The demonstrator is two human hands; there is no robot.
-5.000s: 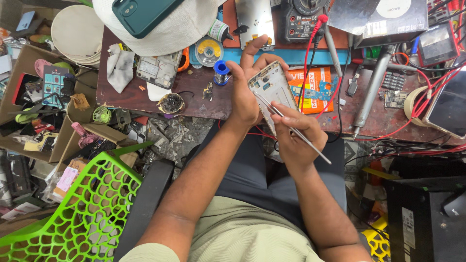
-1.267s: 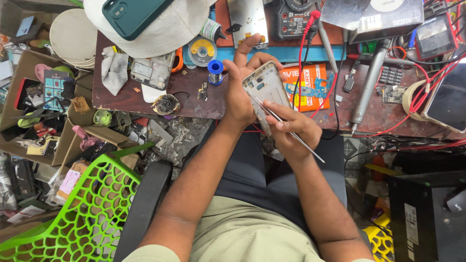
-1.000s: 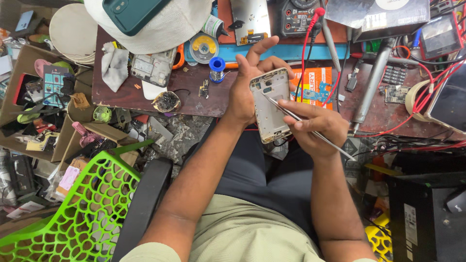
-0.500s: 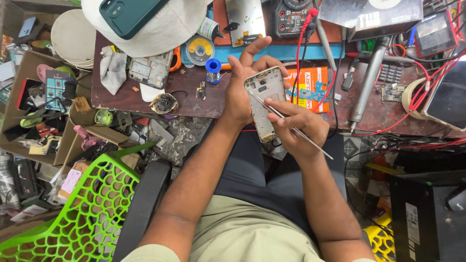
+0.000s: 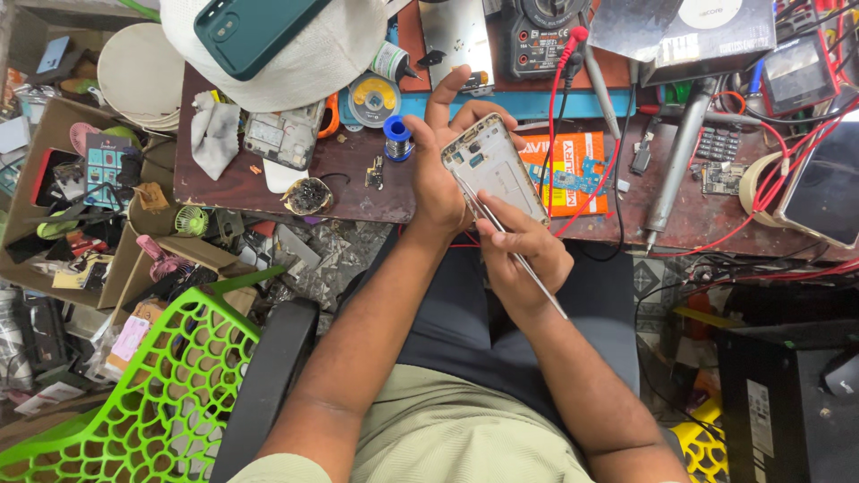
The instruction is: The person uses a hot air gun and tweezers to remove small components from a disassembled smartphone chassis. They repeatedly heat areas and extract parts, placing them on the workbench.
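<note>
Your left hand (image 5: 438,174) was closed around an opened phone frame (image 5: 495,167), thumb along its left edge and fingers (image 5: 445,94) fanned up behind its far end, so that the bare inner face tilted up toward you; the grip appeared chosen to steady the frame while leaving its whole inner face free for work. The frame was held in the air just above the near edge of the desk (image 5: 233,183), not resting on it. Your right hand (image 5: 523,255) was pinched shut on a thin metal tool (image 5: 510,250), held like a pen, with its tip laid against the left side of the frame and its long tail running down and right past your wrist; whether the tip was under a part or only touching the surface could not be told. The low, pen-like hold seemed suited to fine control at the tip. Just right of the frame, on the desk, lay an orange printed card (image 5: 573,170) carrying a small blue circuit strip (image 5: 565,176), well within reach. A blue spool (image 5: 396,136) stood just left of your left hand, and another opened phone body (image 5: 282,136) lay further left. A multimeter (image 5: 546,36) sat at the far side, its red lead (image 5: 559,98) trailing down past the card. A green mesh chair (image 5: 134,394) stood near left, off the desk.
</note>
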